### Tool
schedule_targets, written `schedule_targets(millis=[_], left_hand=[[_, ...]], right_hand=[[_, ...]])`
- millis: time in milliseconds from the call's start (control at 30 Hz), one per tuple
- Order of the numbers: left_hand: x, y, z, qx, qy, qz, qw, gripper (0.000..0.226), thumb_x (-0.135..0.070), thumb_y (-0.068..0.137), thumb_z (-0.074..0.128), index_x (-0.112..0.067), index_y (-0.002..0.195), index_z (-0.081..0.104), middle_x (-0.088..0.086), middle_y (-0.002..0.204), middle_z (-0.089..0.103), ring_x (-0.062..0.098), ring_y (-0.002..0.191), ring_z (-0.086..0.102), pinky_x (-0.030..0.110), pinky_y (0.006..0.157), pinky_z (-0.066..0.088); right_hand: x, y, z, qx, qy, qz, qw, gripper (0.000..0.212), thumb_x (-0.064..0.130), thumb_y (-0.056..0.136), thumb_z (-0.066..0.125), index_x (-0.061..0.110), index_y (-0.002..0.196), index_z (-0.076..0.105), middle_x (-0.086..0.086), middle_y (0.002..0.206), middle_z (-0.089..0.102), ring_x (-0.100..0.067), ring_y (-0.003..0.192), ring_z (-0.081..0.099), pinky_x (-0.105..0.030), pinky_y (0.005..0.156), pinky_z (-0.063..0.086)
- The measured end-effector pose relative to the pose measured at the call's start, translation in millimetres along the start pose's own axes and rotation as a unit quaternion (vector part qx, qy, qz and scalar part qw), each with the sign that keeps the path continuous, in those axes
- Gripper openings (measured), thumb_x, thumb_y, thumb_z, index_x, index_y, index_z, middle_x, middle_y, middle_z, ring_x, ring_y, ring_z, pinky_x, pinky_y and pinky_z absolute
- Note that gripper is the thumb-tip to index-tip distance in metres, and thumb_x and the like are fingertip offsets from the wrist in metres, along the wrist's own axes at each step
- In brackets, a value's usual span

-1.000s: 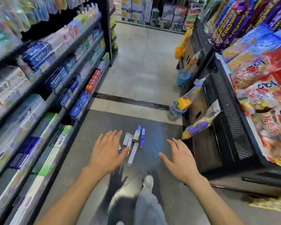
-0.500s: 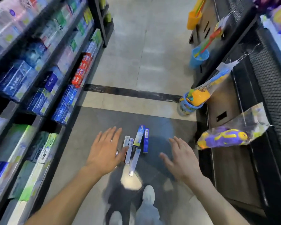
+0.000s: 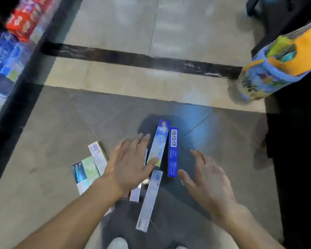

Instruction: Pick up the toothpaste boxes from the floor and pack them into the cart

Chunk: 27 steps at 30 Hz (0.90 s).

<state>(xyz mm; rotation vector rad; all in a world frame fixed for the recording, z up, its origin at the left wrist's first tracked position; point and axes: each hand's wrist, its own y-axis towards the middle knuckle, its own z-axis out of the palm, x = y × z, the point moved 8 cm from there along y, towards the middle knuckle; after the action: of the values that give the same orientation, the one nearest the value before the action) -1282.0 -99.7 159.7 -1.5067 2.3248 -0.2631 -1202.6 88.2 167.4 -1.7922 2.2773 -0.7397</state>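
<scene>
Since the earlier frames both hands have come lower and nearer the scattered toothpaste boxes, which now fill more of the head view; the upper shelves and snack display have passed out of sight.

Head view, items:

Left hand (image 3: 128,165): fingers straight and spread, palm down, over the middle of the boxes, holding nothing. Whether it touches them cannot be told.

Right hand (image 3: 206,178): fingers spread wide and relaxed, empty, just right of the dark blue box.

Light blue box (image 3: 159,142): flat on the grey floor (image 3: 57,133), long axis running away from the person, far end tipped slightly right.

Dark blue box (image 3: 173,151): beside the light blue one on its right, nearly parallel, long axis pointing straight ahead.

Pale box (image 3: 149,200): nearest the person, long axis leaning the same way, far end close to the light blue box's near end.

Blue-and-white box (image 3: 79,175), green box (image 3: 90,168) and white box (image 3: 98,156): side by side left of the left wrist, far ends tilted left.

Further boxes: partly hidden beneath the left hand.

Shelf stock (image 3: 9,44): blurred blue and red packs, left edge.

Hanging packaged toy (image 3: 276,63): right edge, by a dark display unit (image 3: 294,141).
</scene>
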Motion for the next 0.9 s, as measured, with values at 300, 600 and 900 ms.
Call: schedule_targets(millis=[300,600,900], left_hand=[[45.0,93.5,177.0,-0.013,-0.12,-0.045,0.992,0.08,-0.067,0.096,0.042,-0.016,0.156,0.03,0.006,0.155,0.043,0.022,0.141,0.041,0.036,0.116,0.03],[31.5,153.8,223.4,0.013,-0.276,-0.09,0.957,0.089,-0.061,0.087,0.065,-0.019,0.154,0.026,0.008,0.141,0.055,0.027,0.133,0.047,0.032,0.096,0.037],[13.6,138.8,204.7,-0.004,-0.369,-0.187,0.91,0.047,-0.047,0.074,0.071,-0.028,0.113,0.055,-0.002,0.103,0.064,0.025,0.096,0.06,0.032,0.073,0.043]], right_hand=[[-33.0,124.4,183.3,-0.007,0.114,0.07,0.991,0.07,0.052,0.095,0.058,0.022,0.151,0.028,-0.002,0.147,0.047,-0.023,0.132,0.048,-0.036,0.102,0.042],[-49.5,162.0,236.5,-0.047,0.298,0.193,0.934,0.041,0.033,0.086,0.065,0.016,0.118,0.047,-0.011,0.116,0.066,-0.035,0.105,0.062,-0.04,0.084,0.052],[-80.9,132.7,214.0,-0.01,0.617,0.241,0.749,0.02,0.008,0.09,0.067,0.022,0.101,0.059,-0.005,0.101,0.073,-0.022,0.086,0.072,-0.037,0.076,0.059]])
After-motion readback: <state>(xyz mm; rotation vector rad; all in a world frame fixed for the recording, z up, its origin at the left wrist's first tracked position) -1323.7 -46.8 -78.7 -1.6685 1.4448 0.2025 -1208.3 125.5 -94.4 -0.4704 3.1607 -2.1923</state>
